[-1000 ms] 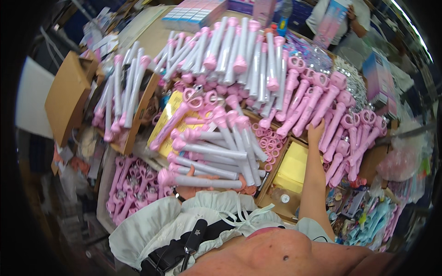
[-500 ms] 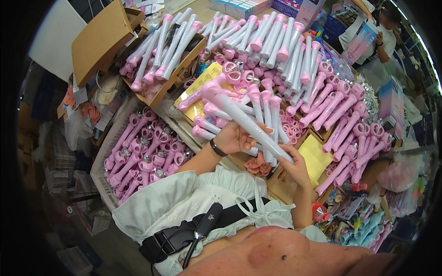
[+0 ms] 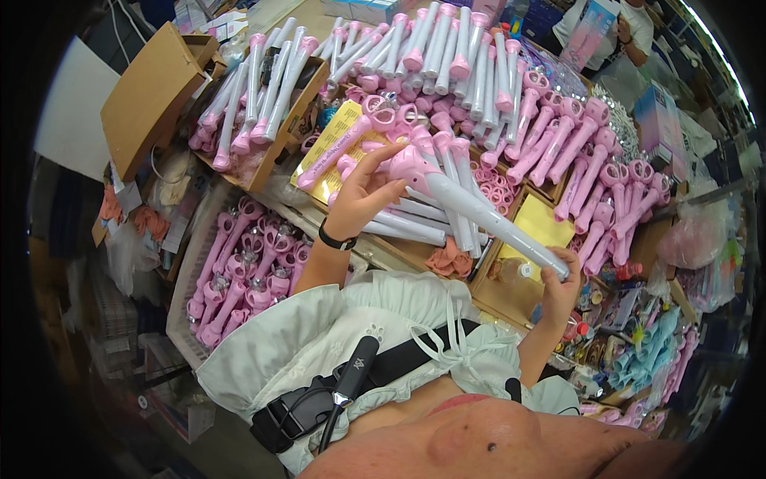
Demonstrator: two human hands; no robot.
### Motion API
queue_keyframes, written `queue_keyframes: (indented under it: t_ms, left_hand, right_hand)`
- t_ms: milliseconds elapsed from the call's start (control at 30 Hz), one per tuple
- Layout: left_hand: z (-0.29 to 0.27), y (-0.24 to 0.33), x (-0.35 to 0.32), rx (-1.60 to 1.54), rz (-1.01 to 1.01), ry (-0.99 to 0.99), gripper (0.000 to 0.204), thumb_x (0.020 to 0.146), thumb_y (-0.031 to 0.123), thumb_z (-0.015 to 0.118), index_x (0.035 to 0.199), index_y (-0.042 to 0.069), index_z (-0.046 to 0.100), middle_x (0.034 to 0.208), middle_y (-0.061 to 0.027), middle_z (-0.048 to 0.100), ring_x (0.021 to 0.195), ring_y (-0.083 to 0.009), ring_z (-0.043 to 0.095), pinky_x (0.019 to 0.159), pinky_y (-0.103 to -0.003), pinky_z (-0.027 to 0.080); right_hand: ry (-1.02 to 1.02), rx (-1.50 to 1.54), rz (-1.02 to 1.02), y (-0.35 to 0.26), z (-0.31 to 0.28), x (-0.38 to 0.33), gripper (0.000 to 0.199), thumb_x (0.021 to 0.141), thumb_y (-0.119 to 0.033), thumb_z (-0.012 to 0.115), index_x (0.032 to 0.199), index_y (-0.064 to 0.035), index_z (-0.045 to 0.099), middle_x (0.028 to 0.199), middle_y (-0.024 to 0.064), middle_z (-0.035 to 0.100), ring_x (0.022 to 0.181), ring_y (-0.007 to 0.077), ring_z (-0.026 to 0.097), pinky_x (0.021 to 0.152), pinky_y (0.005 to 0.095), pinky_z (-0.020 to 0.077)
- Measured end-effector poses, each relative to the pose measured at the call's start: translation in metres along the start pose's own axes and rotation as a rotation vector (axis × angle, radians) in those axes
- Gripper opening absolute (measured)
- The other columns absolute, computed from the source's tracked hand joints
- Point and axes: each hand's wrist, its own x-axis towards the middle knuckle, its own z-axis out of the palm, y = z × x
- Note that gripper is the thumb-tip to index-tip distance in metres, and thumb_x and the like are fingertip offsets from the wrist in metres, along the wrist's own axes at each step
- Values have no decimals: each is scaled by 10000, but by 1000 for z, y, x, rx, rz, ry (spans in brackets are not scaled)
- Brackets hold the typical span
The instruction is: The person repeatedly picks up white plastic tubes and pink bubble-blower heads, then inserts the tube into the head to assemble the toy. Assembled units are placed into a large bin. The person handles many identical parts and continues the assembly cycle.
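A toy wand (image 3: 495, 219) with a long white tube and a pink head lies slantwise across the space before me. The tube's lower end is in my right hand (image 3: 561, 294), fingers closed round it. At the pink head, my left hand (image 3: 357, 205) has its thumb and forefinger on either side, pinching it; the other fingers are partly hidden. Beneath the wand, several white tubes with pink heads (image 3: 456, 188) rest on the worktable. A pink wand with a ring-shaped top (image 3: 339, 152) lies on a yellow printed sheet (image 3: 349, 128) beyond my left hand.
Piles of white tubes with pink ends (image 3: 435, 48) fill the far side. Pink ring-topped wands (image 3: 562, 128) are heaped at right, more in a pale basket (image 3: 179, 319) at left. An open cardboard box (image 3: 148, 100) stands far left. Another person (image 3: 638, 36) is at the far right.
The wand has shifted right and down with my right hand. My left hand has moved from under the tube, leftward and up, to the pink head. The view has shifted slightly.
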Motion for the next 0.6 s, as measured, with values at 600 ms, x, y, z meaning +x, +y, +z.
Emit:
queue_keyframes:
  t_ms: [600]
  left_hand:
    - [4, -20, 1, 59, 201, 11, 525, 779, -116, 572, 1245, 13, 365, 1284, -137, 422, 1113, -186, 498, 896, -295, 450]
  right_hand:
    - [98, 254, -131, -4, 9, 29, 506, 964, -374, 382, 1339, -35, 370, 1153, 74, 548, 889, 118, 533, 736, 252, 431]
